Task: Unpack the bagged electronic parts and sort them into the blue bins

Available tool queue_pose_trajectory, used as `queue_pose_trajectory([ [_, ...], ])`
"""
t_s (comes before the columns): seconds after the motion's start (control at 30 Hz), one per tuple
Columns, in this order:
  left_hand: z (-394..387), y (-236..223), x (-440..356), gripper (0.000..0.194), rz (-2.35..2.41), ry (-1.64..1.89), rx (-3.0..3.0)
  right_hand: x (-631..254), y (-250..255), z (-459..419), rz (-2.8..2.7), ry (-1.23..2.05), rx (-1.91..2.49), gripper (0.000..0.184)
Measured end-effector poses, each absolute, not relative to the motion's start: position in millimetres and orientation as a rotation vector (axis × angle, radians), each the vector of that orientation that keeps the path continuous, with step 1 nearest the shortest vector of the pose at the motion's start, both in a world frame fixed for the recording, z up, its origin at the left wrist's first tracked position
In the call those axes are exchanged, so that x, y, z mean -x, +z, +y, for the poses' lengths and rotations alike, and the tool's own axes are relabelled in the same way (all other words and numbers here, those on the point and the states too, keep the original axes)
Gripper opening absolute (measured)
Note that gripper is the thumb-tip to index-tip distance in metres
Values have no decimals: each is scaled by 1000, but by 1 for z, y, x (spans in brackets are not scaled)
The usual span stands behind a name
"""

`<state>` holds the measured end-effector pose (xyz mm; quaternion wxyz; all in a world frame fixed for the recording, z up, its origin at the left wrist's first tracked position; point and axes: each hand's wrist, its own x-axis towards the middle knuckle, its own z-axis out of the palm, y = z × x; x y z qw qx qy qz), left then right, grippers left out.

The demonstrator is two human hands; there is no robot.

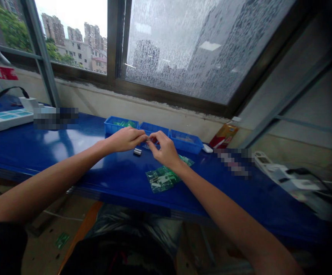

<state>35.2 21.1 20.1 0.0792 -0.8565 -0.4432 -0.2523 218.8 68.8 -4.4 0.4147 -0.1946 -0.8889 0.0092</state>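
My left hand [128,139] and my right hand [162,148] meet over the blue table, fingertips pinched close together. Whatever sits between the fingers is too small to make out. Just below the left fingers, a short silvery metal piece [137,152] lies on the table. Under my right wrist rests a clear-and-green plastic bag [163,178] with pale strips in it. Behind the hands stand three blue bins in a row: the left bin [107,128] holds green packets, the middle bin [154,129] is partly hidden by my fingers, and the right bin [187,146] holds something clear.
A white power strip [8,120] lies at the left, with a red-labelled bottle [4,70] behind it. To the right are a small white object [207,149], a red-and-yellow box [224,136] and another power strip [280,172]. A window [180,53] rises behind the table [108,179].
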Motion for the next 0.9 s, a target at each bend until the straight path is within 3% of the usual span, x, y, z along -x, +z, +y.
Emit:
queue_pose_trajectory([
  [0.3,19,21,-35,27,-1310,-909,2580,-220,-3,72,-2216,42,511,30],
  [0.67,19,23,-35,37,-1280,-832,2528,-220,-3,68,-2182,25,471,8],
  [0.8,18,23,-35,30,-1318,-893,2562,-219,-3,68,-2183,-2,484,14],
  [0.9,16,24,-35,37,-1270,-961,2603,-219,-3,69,-2174,-6,509,21],
])
